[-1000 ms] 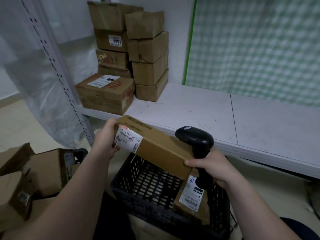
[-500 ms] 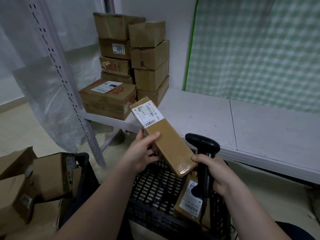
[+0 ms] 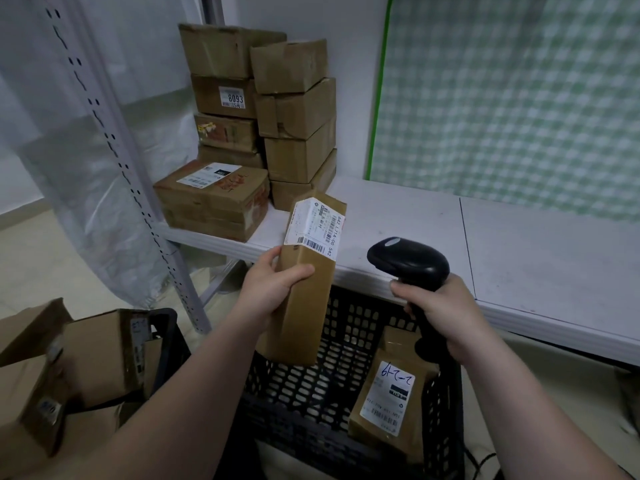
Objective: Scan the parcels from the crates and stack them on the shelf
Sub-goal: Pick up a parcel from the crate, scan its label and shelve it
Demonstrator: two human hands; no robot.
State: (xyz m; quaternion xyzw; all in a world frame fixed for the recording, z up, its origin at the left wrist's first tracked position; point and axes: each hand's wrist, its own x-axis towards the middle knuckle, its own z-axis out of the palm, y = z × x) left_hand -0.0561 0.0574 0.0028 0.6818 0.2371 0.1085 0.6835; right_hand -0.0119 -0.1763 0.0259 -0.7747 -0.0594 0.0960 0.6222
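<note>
My left hand (image 3: 273, 289) grips a long brown parcel (image 3: 304, 306) upright above the black crate (image 3: 332, 386), its white barcode label facing me at the top. My right hand (image 3: 446, 317) holds a black barcode scanner (image 3: 408, 261) by its handle, just right of the parcel, its head level with the label. One more labelled parcel (image 3: 391, 393) leans in the crate's right corner. Several scanned boxes (image 3: 256, 123) stand stacked at the white shelf's (image 3: 433, 230) back left.
A second black crate (image 3: 166, 344) at lower left holds several cardboard boxes (image 3: 93, 355). A perforated metal upright (image 3: 138, 209) with plastic sheeting stands left of the shelf. A green checked cloth (image 3: 519, 91) hangs behind the shelf.
My left hand turned the parcel from lying flat to upright and shifted its grip to the side, bringing the label up. The right hand let go of the parcel and raised the scanner.
</note>
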